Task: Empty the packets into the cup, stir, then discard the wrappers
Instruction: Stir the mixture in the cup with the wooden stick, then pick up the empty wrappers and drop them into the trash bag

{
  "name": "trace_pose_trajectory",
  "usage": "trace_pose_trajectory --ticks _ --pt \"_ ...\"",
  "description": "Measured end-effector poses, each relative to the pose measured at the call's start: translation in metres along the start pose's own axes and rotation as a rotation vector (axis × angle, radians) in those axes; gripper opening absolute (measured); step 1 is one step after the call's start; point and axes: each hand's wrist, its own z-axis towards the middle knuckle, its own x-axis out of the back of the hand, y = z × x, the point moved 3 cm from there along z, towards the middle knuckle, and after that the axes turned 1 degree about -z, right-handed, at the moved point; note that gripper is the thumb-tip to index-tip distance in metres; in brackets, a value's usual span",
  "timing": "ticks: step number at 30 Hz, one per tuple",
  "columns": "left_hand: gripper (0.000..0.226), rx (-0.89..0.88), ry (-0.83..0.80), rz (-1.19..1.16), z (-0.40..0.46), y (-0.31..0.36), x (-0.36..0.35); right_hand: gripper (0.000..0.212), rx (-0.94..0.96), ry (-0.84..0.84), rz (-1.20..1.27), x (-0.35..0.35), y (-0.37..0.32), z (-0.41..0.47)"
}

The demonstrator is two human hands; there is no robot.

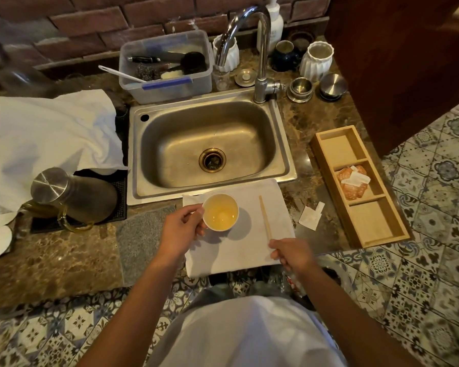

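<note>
Basically, head view: left hand [182, 225] gripped the white cup [220, 212] by its side; cup sat on a white cloth [239, 250] in front of the sink [212, 192], pale yellow liquid inside. Right hand [292, 254] pinched the near end of a wooden stirrer [265, 217] lying on the cloth. Torn white wrapper [311, 215] lay on the counter, beside a wooden tray [326, 165].

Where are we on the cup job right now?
Looks done: a torn wrapper lies on the counter and yellowish liquid fills the cup. In hand: left hand holds the cup, right hand grips the stir stick. Left: stirring, discarding wrappers.
</note>
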Motion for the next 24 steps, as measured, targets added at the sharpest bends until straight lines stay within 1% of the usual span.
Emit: trace_pose_trajectory --ticks 4,7,10,12,14,16,18,20,22,24 --pt "0.014 -0.001 0.018 0.028 -0.001 0.001 0.0 0.019 -0.012 0.011 -0.032 0.003 0.003 0.003" --pt "0.016 0.025 0.032 0.0 -0.002 0.0 -0.001 0.024 -0.001 0.016 -0.081 0.005 0.003 0.003" --pt "0.017 0.044 0.036 -0.033 -0.005 0.0 -0.003 0.023 0.005 0.007 -0.118 0.008 0.004 0.003" --pt "0.019 0.043 0.053 -0.008 -0.006 -0.001 -0.002 0.021 0.005 -0.004 -0.108 0.01 0.005 0.001" --pt "0.022 -0.025 0.121 0.141 -0.007 0.0 0.001 0.02 0.024 0.0 -0.082 0.015 0.003 -0.003" --pt "0.026 -0.164 0.223 0.327 -0.013 0.008 0.004 0.019 0.07 0.024 -0.048 0.023 0.0 -0.006" --pt "0.024 -0.299 0.296 0.389 -0.022 0.025 0.004 0.019 0.126 0.075 -0.051 0.033 -0.003 -0.005" --pt "0.021 -0.354 0.28 0.355 -0.03 0.044 -0.004 0.019 0.17 0.149 -0.07 0.046 -0.005 -0.003" --pt "0.017 -0.365 0.187 0.293 -0.038 0.063 -0.021 0.013 0.19 0.243 -0.125 0.061 -0.007 0.001" --pt "0.016 -0.396 0.084 0.278 -0.045 0.077 -0.047 0.012 0.205 0.313 -0.226 0.076 -0.01 0.006"
